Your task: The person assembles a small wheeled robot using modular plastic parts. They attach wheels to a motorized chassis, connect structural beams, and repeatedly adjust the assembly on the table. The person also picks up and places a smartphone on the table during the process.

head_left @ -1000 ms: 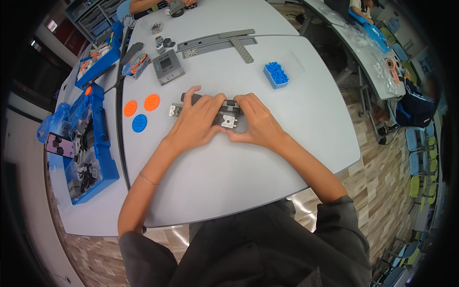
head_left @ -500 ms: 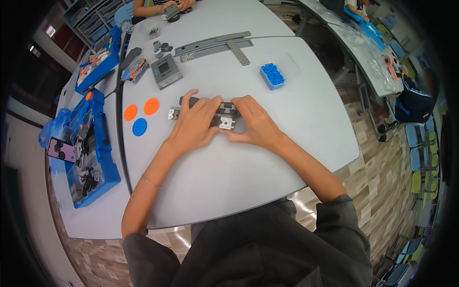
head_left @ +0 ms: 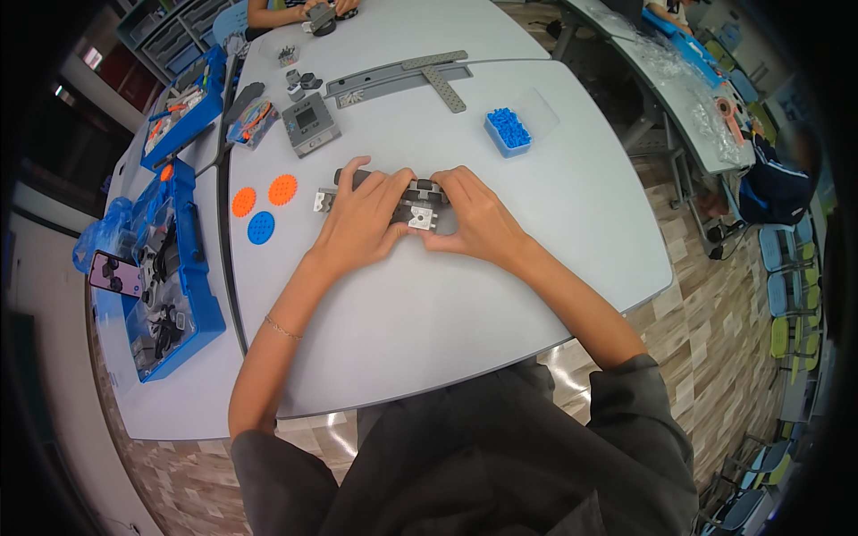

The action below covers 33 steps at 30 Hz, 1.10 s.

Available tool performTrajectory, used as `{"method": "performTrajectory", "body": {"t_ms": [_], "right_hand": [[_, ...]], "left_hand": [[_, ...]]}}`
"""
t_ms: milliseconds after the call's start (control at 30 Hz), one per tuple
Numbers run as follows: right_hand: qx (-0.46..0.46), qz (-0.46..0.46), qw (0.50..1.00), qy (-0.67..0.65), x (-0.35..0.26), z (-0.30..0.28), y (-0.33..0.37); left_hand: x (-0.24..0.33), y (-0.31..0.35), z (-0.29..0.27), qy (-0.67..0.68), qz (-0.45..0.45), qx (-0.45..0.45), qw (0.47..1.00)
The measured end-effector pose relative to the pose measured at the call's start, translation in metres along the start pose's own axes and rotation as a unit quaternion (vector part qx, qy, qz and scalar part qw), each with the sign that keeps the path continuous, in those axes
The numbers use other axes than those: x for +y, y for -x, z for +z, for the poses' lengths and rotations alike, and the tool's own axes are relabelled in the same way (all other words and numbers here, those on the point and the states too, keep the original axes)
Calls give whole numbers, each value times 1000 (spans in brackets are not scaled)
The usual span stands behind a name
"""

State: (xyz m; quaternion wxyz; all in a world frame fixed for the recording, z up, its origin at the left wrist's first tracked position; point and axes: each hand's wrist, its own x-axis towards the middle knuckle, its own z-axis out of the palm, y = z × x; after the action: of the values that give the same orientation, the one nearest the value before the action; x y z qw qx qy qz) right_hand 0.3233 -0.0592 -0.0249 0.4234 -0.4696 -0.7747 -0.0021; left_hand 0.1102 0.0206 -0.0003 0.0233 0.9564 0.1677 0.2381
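Note:
Both of my hands hold a grey and black building-kit assembly [head_left: 421,217] just above the table or resting on it; I cannot tell which. My left hand [head_left: 353,223] wraps round its left part, with one finger raised and the thumb at the near side. My right hand [head_left: 487,219] grips its right end, fingers on the far side and thumb on the near side. A pale light-grey block faces me between the thumbs. Much of the assembly is hidden under my fingers. Left of my hands lie two orange discs [head_left: 283,190] and a blue disc [head_left: 261,228].
Farther off are a grey controller box [head_left: 311,138], grey perforated beams [head_left: 441,89] and an open box of blue pegs [head_left: 508,132]. At left stand a blue parts case [head_left: 204,308] and a phone [head_left: 115,275]. Another person's hands [head_left: 322,11] work at the far edge.
My grip on the assembly stays almost the same, with only small finger shifts. The whole view has moved slightly.

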Motion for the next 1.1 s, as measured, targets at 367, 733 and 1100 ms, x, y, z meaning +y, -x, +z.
{"method": "performTrajectory", "body": {"t_ms": [367,733,1100], "right_hand": [[2,-10,1000,14,5,4,-2],[-42,23,999,-18,-2,-12,-1],[-20,21,1000,-11,-13,-8,1]], "left_hand": [[0,-1,5,-8,-10,15,1000],[-3,0,2,19,10,16,1000],[-3,1,0,-12,33,24,999]]}}
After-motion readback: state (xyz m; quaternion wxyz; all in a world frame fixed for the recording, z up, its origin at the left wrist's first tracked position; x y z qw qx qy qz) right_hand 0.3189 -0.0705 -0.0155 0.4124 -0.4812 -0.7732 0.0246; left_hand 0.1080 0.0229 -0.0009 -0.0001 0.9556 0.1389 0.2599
